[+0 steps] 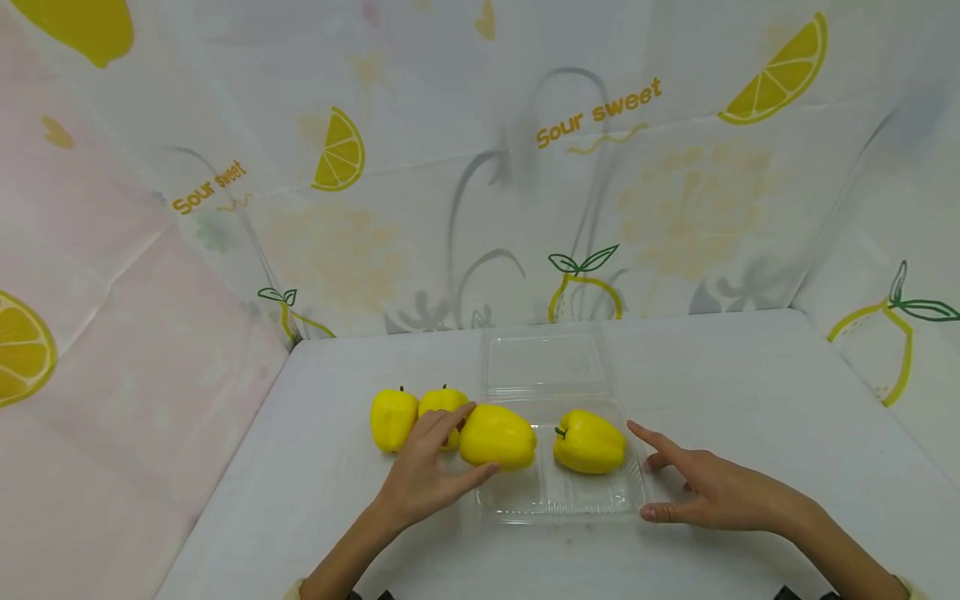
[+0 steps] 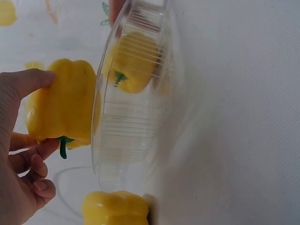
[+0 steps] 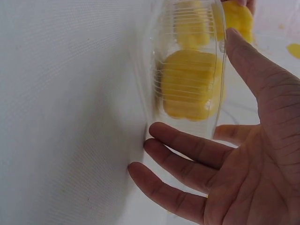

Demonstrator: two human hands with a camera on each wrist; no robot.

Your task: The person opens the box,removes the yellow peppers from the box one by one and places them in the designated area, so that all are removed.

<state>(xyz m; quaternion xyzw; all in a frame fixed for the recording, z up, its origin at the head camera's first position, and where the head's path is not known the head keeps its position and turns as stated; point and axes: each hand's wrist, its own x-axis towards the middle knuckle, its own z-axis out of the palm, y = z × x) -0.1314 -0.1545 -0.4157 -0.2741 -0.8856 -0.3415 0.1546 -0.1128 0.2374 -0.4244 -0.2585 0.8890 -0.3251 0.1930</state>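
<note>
Above the left part of the clear plastic box (image 1: 517, 504): one yellow pepper (image 1: 498, 437), in the air, close to the rim; whether it touches the rim, I cannot tell.
Look of this pepper: bright yellow, smooth and a little shiny, thick, with rounded lobes; the left wrist view shows its short green stem (image 2: 63, 147).
Left hand (image 1: 427, 475): holds this pepper between thumb and fingers, spread as wide as its body.
Right hand (image 1: 712, 487): holds no pepper; thumb and fingers are wide apart at the right side of the box, the thumb at the rim.
Inside the box: a second pepper (image 1: 590, 442), lying on its side in the right part.
Behind the box: its lid (image 1: 546, 364), opened flat.
Left on the white table (image 1: 750, 375): two more peppers (image 1: 393, 421), upright, side by side.
</note>
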